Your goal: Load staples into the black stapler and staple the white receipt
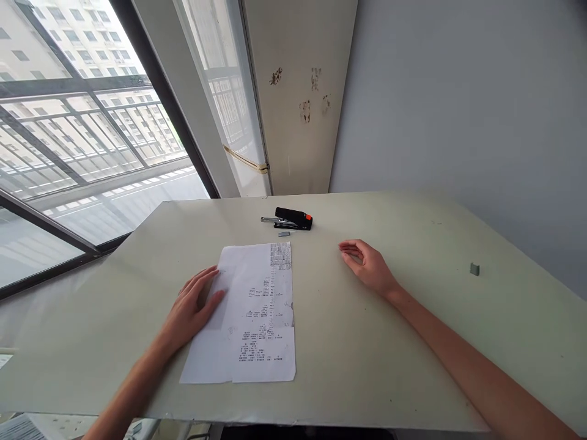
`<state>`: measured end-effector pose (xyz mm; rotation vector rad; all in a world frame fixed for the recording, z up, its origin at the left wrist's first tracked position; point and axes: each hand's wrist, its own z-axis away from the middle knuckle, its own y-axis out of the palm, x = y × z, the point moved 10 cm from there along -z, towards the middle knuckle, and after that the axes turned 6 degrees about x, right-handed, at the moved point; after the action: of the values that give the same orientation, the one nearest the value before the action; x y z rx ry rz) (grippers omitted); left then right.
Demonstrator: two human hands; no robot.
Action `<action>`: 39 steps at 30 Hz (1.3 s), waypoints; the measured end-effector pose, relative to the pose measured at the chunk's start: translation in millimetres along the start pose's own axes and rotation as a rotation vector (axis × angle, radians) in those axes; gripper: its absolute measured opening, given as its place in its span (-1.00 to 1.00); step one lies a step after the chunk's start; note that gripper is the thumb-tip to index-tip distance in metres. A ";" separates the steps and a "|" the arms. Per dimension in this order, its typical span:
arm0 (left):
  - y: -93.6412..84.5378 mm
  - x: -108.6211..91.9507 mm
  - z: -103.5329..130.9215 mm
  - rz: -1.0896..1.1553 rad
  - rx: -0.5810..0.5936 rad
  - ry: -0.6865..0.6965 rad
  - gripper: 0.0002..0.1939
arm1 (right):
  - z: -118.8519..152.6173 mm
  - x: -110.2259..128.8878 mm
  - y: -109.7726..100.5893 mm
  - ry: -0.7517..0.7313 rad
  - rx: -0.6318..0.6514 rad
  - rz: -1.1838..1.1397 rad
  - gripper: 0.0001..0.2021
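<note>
Printout (257, 311) is best steadied by the spread left hand (190, 308); right of it, the empty right hand (370, 266) is half-curled.

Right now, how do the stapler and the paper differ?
Colour: the stapler is black with an orange patch; the paper is white with print.
Size: the paper covers far more area than the stapler.
Contact: the left hand touches the paper; no hand touches the stapler.
Both lie on the table.
</note>
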<state>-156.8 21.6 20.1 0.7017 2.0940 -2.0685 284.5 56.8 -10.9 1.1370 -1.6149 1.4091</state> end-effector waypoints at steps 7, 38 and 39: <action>-1.2 6.4 -22.6 -0.021 -0.032 -0.132 -0.32 | -0.2 6.4 -0.8 -0.011 0.002 0.019 -0.78; 66.5 -92.0 -34.6 -0.287 0.087 0.174 -0.34 | -5.3 -2.5 -4.5 -0.038 -0.034 -0.069 -0.82; 73.2 -108.8 -35.0 -0.281 0.078 0.212 -0.34 | -5.6 -2.8 -5.7 -0.039 -0.041 -0.073 -0.82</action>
<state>-22.9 26.5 -1.7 0.7005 2.3567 -2.3231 290.6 62.7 -10.5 1.1937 -1.6055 1.3098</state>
